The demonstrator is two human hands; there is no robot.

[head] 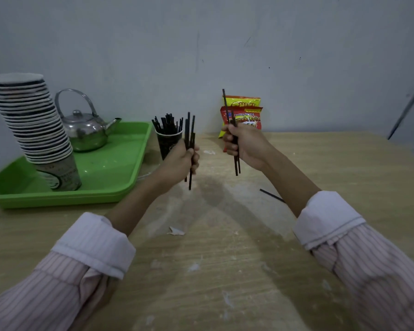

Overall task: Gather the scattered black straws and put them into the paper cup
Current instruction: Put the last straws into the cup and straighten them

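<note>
A dark paper cup (167,145) stands on the wooden table beside the green tray, with several black straws (166,124) upright in it. My left hand (181,163) grips a small bunch of black straws (190,130) held upright, just right of the cup. My right hand (243,146) holds a few black straws (236,163) upright above the table, in front of the snack bags. One loose black straw (271,195) lies on the table, partly hidden by my right forearm.
A green tray (110,173) at the left carries a tall leaning stack of paper cups (34,125) and a metal kettle (86,130). Two snack bags (245,115) lean against the back wall. Paper scraps (176,231) dot the tabletop.
</note>
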